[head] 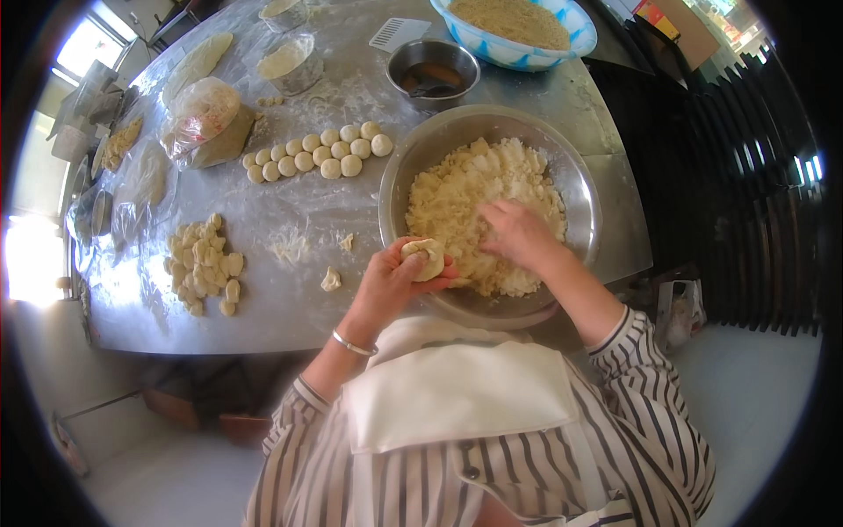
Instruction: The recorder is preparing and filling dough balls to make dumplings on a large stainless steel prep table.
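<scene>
My left hand (pixel 400 271) holds a cupped piece of dough (pixel 427 258) at the near left rim of a wide steel bowl (pixel 588 217). The thumb rests on the dough's upper face. Pale, crumbly filling (pixel 454 191) is heaped inside the bowl. My right hand (pixel 520 234) reaches over the filling with its fingers apart, and the fingertips touch the crumbs. Left of the bowl, round dough balls (pixel 323 156) lie in close rows on the floured steel table (pixel 276 217). Small dough pieces (pixel 203 263) form a pile farther left.
Behind the bowl stand a small steel bowl of dark liquid (pixel 435 78) and a blue-and-white basin of tan crumbs (pixel 517 29). A white scraper (pixel 400 33), a tub of flour (pixel 288 62) and a plastic-wrapped bag (pixel 207 125) lie farther back. Two dough scraps (pixel 331 279) sit near my left hand.
</scene>
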`<state>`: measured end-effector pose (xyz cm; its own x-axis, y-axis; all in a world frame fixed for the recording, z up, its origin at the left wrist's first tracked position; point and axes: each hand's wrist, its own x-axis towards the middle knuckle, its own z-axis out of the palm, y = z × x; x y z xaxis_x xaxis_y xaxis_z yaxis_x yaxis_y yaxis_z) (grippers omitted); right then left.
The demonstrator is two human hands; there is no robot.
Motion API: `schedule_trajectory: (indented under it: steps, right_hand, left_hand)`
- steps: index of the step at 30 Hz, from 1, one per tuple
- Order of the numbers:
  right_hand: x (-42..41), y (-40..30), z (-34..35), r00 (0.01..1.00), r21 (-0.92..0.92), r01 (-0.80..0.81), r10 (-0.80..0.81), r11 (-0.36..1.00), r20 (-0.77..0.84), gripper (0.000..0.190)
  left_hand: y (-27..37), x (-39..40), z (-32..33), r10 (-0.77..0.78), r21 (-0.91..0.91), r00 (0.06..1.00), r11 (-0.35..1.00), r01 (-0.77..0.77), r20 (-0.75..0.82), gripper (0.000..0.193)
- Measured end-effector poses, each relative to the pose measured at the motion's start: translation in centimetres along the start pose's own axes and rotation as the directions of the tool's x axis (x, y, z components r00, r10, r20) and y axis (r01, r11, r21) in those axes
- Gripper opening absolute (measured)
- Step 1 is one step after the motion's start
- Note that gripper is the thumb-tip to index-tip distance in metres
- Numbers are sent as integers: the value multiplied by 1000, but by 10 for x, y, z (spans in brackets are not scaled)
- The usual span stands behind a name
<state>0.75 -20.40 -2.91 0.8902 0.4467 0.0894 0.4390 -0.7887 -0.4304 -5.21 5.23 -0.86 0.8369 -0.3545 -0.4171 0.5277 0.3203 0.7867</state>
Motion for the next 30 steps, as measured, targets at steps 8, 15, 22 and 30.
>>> schedule_trajectory:
  steps: [8,15,22,30]
  right_hand:
    - [7,1,22,984,-203,156,-134,967,118,16]
    - [12,13,34,971,-265,231,-207,936,117,8]
    - [21,35,44,981,-126,161,-173,979,-87,9]
    - [-1,-18,-20,974,577,-118,207,808,-91,19]
  left_hand:
    - [-3,-2,2,25,-10,1000,1000,-26,-5,34]
    - [-7,-1,7,40,47,999,998,-40,-16,39]
    - [1,8,16,-7,58,1000,998,7,-7,41]
    - [-1,45,25,-85,-90,996,992,88,34,39]
